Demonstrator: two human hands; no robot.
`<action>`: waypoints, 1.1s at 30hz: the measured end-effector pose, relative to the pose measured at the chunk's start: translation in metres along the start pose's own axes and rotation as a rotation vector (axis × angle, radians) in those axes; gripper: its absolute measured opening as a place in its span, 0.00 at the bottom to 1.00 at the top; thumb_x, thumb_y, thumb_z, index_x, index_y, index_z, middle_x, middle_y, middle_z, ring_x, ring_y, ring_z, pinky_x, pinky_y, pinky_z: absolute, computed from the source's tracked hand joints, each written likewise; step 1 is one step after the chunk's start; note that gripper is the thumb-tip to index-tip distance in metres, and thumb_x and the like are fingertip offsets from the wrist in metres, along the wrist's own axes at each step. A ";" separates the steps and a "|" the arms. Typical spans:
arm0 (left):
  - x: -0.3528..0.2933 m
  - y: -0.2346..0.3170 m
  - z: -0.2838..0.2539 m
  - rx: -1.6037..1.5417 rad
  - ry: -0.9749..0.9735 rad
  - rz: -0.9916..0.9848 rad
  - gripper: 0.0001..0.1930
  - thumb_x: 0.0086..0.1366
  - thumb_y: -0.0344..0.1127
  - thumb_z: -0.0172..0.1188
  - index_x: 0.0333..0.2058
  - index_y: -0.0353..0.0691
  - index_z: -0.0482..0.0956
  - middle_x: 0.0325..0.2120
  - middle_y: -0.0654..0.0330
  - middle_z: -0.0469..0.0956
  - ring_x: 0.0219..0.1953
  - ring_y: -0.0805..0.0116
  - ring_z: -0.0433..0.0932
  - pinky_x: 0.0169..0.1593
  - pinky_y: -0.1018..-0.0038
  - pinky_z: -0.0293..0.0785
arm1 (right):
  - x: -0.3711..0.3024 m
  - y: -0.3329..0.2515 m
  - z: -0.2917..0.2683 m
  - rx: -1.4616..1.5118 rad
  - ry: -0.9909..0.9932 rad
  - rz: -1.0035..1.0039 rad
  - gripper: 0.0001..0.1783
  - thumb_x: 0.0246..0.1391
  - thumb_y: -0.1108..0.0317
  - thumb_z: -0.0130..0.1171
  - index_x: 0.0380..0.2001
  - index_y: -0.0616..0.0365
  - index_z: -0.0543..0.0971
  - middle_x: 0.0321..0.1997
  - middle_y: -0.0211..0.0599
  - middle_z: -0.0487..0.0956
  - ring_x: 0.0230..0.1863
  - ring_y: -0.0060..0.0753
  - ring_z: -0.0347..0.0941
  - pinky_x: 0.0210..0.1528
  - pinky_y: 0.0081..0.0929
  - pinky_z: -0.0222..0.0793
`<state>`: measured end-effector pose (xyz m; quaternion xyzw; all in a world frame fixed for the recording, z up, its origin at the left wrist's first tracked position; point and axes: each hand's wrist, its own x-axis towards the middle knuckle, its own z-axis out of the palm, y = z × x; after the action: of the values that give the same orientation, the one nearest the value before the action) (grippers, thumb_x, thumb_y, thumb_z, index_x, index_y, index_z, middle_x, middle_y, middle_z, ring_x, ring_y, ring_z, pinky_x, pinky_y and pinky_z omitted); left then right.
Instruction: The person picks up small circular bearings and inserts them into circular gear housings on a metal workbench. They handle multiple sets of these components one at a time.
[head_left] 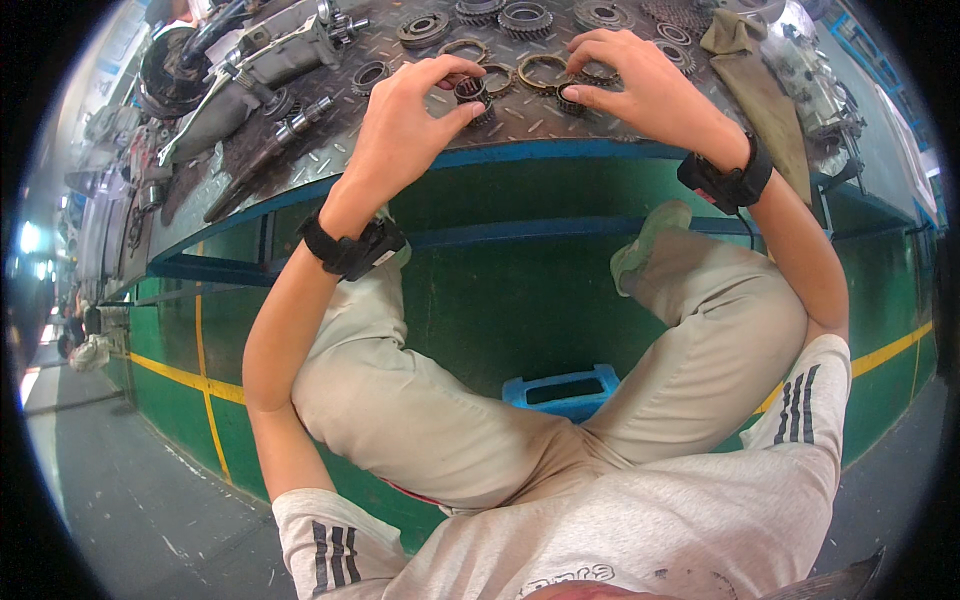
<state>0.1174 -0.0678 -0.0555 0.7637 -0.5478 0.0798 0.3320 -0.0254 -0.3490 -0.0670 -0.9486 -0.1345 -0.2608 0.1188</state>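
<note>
My left hand [405, 125] holds a dark needle roller bearing [474, 93], a short caged cylinder, at the table's near edge, with thumb and fingertips at its sides. To the right, my right hand [640, 85] has its thumb and fingers round a smaller dark ring-shaped part [571, 100], probably another needle bearing; the fingers hide some of it. Between and just behind the hands lie brass-coloured synchronizer rings, one larger ring [543, 58] beside the right fingertips. Both wrists wear black straps with small devices.
The steel-topped table [330, 155] has a blue frame. Gears [525, 20] and a bearing ring [370, 77] lie on it. At left are a gearbox housing [270, 75] and a toothed shaft [270, 155]; at right, an olive cloth [765, 100] and metal castings. A blue stool [562, 392] shows below me.
</note>
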 end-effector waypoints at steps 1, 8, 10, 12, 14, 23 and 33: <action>0.000 0.001 0.001 -0.009 0.003 -0.004 0.20 0.63 0.34 0.75 0.54 0.45 0.88 0.46 0.57 0.88 0.48 0.60 0.85 0.55 0.66 0.77 | -0.001 0.001 0.001 -0.001 -0.002 0.003 0.19 0.63 0.51 0.69 0.46 0.55 0.84 0.51 0.39 0.85 0.56 0.49 0.77 0.61 0.45 0.71; 0.000 -0.002 0.001 0.021 -0.033 -0.032 0.21 0.62 0.35 0.76 0.54 0.43 0.87 0.46 0.55 0.88 0.50 0.59 0.85 0.56 0.66 0.77 | -0.002 -0.003 0.001 0.103 -0.050 0.033 0.22 0.61 0.51 0.71 0.48 0.57 0.83 0.49 0.44 0.85 0.56 0.52 0.79 0.61 0.45 0.74; -0.002 -0.002 0.002 0.032 0.004 0.007 0.23 0.61 0.34 0.76 0.56 0.42 0.86 0.46 0.55 0.88 0.51 0.58 0.85 0.58 0.65 0.77 | -0.003 -0.004 0.000 0.098 -0.055 0.041 0.23 0.61 0.52 0.72 0.49 0.58 0.83 0.49 0.45 0.85 0.57 0.52 0.79 0.62 0.45 0.74; -0.003 -0.002 0.002 0.032 -0.022 0.010 0.24 0.61 0.34 0.76 0.57 0.41 0.85 0.46 0.54 0.88 0.52 0.58 0.85 0.58 0.65 0.78 | -0.003 -0.005 0.001 0.026 -0.025 0.020 0.24 0.58 0.55 0.74 0.51 0.59 0.82 0.50 0.47 0.85 0.56 0.53 0.80 0.61 0.45 0.75; -0.004 -0.004 0.004 0.031 -0.047 0.012 0.25 0.61 0.33 0.76 0.58 0.40 0.84 0.47 0.54 0.88 0.53 0.58 0.85 0.59 0.65 0.78 | -0.002 -0.005 0.002 0.069 -0.042 0.041 0.24 0.57 0.57 0.74 0.51 0.59 0.82 0.49 0.47 0.85 0.54 0.52 0.81 0.59 0.44 0.76; 0.001 0.003 -0.003 -0.066 -0.043 -0.048 0.24 0.63 0.34 0.76 0.58 0.40 0.83 0.48 0.59 0.89 0.51 0.66 0.87 0.59 0.67 0.79 | 0.002 -0.011 -0.001 0.228 -0.047 0.118 0.23 0.55 0.66 0.73 0.53 0.61 0.81 0.46 0.45 0.86 0.43 0.47 0.82 0.51 0.39 0.80; 0.011 0.012 0.008 -0.201 0.176 0.061 0.23 0.66 0.34 0.75 0.58 0.38 0.82 0.50 0.58 0.89 0.52 0.69 0.86 0.59 0.71 0.79 | 0.018 -0.032 -0.005 0.218 0.089 -0.018 0.23 0.56 0.68 0.74 0.54 0.58 0.82 0.47 0.40 0.86 0.49 0.44 0.80 0.57 0.38 0.76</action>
<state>0.1091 -0.0832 -0.0516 0.6996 -0.5450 0.1011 0.4509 -0.0231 -0.3167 -0.0486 -0.9163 -0.1650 -0.2874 0.2247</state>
